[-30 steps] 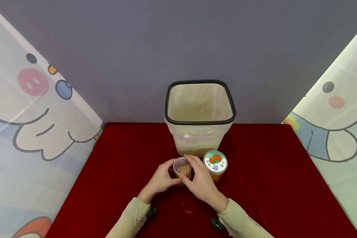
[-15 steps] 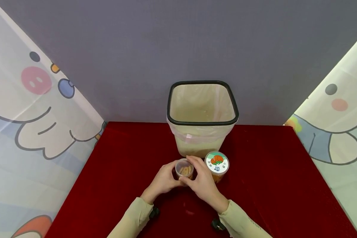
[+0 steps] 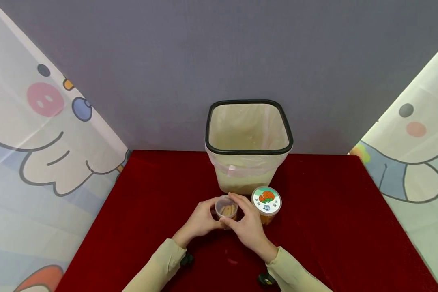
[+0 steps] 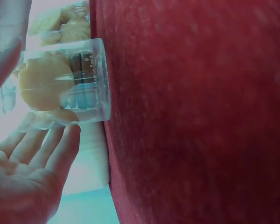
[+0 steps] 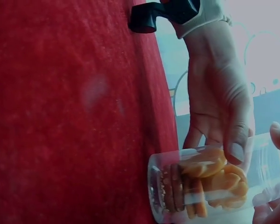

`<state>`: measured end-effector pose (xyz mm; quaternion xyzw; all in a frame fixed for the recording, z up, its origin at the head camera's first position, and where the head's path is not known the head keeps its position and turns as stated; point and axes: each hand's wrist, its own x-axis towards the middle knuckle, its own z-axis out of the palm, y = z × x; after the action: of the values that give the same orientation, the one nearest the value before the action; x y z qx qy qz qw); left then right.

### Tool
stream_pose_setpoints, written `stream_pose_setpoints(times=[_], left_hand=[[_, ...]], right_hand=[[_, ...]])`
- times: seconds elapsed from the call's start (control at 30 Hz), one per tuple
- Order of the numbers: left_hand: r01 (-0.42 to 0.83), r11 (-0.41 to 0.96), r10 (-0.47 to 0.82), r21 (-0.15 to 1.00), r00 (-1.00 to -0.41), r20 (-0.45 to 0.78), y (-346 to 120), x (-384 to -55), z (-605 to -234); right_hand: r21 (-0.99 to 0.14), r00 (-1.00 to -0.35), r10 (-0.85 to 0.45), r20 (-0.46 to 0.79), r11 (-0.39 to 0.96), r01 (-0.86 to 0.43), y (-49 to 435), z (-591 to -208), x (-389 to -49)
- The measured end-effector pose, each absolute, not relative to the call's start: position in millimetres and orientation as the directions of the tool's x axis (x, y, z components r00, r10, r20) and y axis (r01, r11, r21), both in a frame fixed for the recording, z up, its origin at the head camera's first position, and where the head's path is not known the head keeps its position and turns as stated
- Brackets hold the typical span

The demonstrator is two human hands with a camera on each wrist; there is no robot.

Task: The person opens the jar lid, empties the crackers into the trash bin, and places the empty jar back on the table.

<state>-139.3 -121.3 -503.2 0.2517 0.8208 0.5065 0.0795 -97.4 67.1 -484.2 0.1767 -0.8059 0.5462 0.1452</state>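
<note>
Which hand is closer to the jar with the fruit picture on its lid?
The right hand: it is directly beside the lidded jar. The left hand is farther, on the other side of the open jar.

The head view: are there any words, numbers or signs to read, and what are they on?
No text is readable.
Round green-and-white jar lid: dark characters, too small and blurred.
Cream fabric right sleeve: tiny dark marks, perhaps writing, too small.
Held clear plastic jar: no lettering visible.

Grey wall (image 3: 149,73) straight ahead, cartoon-printed panels (image 3: 7,211) slanting in at both sides, and spread between them, the desk (image 3: 332,243) in velvety deep red!
</note>
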Motion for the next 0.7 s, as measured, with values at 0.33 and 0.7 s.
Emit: stream_pose_setpoints(times=[0.33, 0.7], left_hand=[[0.307, 0.330, 0.501, 0.893, -0.858, 0.109, -121, -140, -506], [0.304, 0.277, 0.529, 0.912, -0.840, 0.119, -123, -146, -505]], right_hand=[[-0.935, -0.949, -0.099, 0.301, 0.167, -0.314, 65, -489, -97], [-0.942, -0.943, -0.118, 0.311, 0.093, -0.322, 62, -457, -89]])
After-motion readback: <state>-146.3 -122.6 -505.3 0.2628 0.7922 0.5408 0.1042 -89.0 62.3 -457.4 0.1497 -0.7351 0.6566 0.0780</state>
